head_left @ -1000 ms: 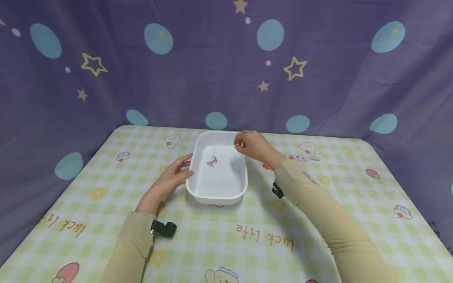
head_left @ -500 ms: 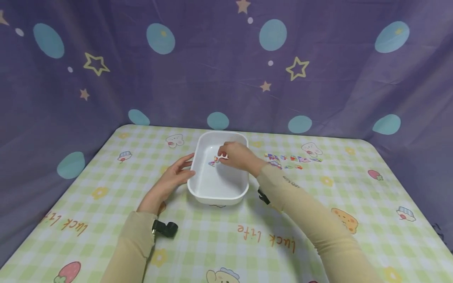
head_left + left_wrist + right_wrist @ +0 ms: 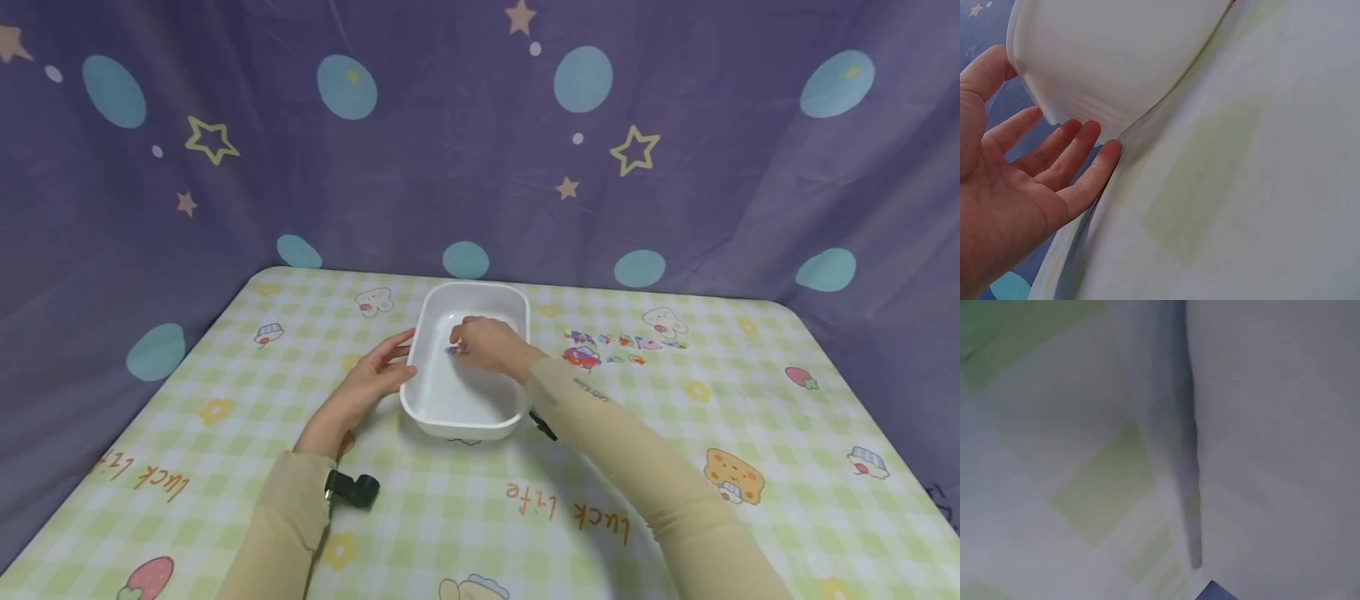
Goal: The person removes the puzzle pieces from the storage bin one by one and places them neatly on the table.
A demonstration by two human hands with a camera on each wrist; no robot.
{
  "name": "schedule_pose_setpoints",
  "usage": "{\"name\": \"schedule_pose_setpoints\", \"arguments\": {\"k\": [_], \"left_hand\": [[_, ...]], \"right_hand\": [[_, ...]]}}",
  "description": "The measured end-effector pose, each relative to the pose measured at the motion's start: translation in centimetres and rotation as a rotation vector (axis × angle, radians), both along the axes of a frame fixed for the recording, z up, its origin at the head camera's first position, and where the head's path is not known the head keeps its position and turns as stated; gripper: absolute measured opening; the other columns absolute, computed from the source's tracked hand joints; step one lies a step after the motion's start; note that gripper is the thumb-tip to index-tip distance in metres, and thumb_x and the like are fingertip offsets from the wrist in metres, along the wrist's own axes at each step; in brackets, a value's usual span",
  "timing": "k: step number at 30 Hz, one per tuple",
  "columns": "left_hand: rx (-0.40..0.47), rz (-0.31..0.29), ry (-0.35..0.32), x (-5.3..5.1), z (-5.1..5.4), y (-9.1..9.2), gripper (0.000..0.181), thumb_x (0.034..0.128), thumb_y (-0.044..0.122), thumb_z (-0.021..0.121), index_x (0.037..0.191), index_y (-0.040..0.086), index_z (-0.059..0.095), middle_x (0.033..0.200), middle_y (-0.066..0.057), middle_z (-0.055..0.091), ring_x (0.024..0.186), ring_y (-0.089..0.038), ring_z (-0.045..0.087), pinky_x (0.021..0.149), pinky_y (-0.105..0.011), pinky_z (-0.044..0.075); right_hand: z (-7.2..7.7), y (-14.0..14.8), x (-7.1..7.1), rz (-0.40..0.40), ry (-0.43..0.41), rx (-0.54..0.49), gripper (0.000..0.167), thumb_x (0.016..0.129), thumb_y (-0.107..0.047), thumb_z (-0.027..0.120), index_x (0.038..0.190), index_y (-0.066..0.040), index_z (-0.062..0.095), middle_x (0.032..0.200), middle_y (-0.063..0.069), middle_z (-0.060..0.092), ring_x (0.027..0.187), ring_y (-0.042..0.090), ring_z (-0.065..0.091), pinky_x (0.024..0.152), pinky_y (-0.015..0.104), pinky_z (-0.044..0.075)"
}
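A white rectangular tray [image 3: 465, 429] stands mid-table in the head view. My left hand [image 3: 369, 379] rests against its left side, fingers relaxed and spread. In the left wrist view, the left hand [image 3: 1041, 150] touches the outer wall of the tray [image 3: 1116, 56]. Inside the tray is my right hand [image 3: 489, 343], its fingers bent down at small colourful sticker-like pieces [image 3: 453, 350]. Its fingertips are partly hidden, so whether they pinch a piece is unclear. The right wrist view shows the pale outer wall of the tray [image 3: 1279, 450] and tablecloth, not the hand.
Right of the tray, several small colourful cutouts [image 3: 581, 357] lie in two rough rows on the checked tablecloth [image 3: 420, 517]. A purple curtain [image 3: 480, 150] with stars and blue ovals hangs behind the table. A black wrist device [image 3: 354, 489] sits on the left sleeve.
My right hand has moved from the tray's right rim down and left to the pieces inside. The cutouts on the table came into view as the sleeve shifted. My left hand stays put.
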State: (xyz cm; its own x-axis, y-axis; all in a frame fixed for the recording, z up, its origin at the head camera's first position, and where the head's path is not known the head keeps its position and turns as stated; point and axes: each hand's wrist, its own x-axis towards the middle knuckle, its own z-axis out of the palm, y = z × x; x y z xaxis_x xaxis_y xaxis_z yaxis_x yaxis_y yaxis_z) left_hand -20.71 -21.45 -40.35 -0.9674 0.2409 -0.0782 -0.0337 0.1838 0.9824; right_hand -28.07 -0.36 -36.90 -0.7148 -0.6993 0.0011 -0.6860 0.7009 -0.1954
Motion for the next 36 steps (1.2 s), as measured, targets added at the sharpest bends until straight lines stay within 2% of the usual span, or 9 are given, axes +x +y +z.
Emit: {"name": "schedule_pose_setpoints", "arguments": {"k": [6,13,19,27,36], "left_hand": [[-0.003,0.007,-0.006,0.0,0.1,0.1,0.063,0.0881,0.021,0.059,0.143,0.022,0.028,0.141,-0.016,0.035,0.121,-0.034,0.044,0.089,-0.034,0.045],[-0.006,0.01,-0.01,0.0,0.0,0.1,0.063,0.0881,0.021,0.059,0.143,0.021,0.028,0.141,-0.015,0.035,0.121,-0.034,0.044,0.089,-0.036,0.045],[-0.008,0.017,-0.011,-0.1,0.0,0.1,0.062,0.0889,0.02,0.058,0.143,0.023,0.028,0.141,-0.015,0.035,0.121,-0.033,0.044,0.091,-0.036,0.044],[-0.003,0.013,-0.009,0.0,0.0,0.1,0.063,0.0883,0.021,0.058,0.144,0.022,0.027,0.141,-0.015,0.035,0.121,-0.034,0.044,0.091,-0.036,0.044],[-0.003,0.014,-0.014,0.0,0.1,0.1,0.064,0.0879,0.02,0.059,0.144,0.022,0.027,0.141,-0.015,0.035,0.122,-0.034,0.044,0.092,-0.038,0.044]], "right_hand": [[-0.7,-0.5,-0.2,-0.039,-0.01,0.068,0.026,0.085,-0.026,0.062,0.109,-0.016,0.064,0.094,-0.002,0.059,0.084,0.013,0.057,0.077,0.029,0.047],[-1.3,-0.7,-0.4,-0.029,0.03,0.065,0.02,0.085,-0.027,0.063,0.103,-0.018,0.066,0.09,-0.002,0.058,0.081,0.012,0.057,0.073,0.029,0.048],[-1.4,-0.7,-0.5,-0.021,0.038,0.063,0.019,0.084,-0.027,0.063,0.101,-0.02,0.068,0.091,-0.002,0.058,0.082,0.012,0.057,0.074,0.028,0.048],[-1.3,-0.7,-0.4,-0.014,0.005,0.053,0.009,0.082,-0.023,0.066,0.088,-0.016,0.066,0.086,-0.003,0.059,0.08,0.012,0.056,0.073,0.027,0.047],[-1.0,-0.7,-0.2,0.008,-0.011,0.092,0.009,0.081,-0.021,0.066,0.088,-0.016,0.067,0.086,-0.003,0.056,0.076,0.012,0.053,0.072,0.026,0.046]]}}
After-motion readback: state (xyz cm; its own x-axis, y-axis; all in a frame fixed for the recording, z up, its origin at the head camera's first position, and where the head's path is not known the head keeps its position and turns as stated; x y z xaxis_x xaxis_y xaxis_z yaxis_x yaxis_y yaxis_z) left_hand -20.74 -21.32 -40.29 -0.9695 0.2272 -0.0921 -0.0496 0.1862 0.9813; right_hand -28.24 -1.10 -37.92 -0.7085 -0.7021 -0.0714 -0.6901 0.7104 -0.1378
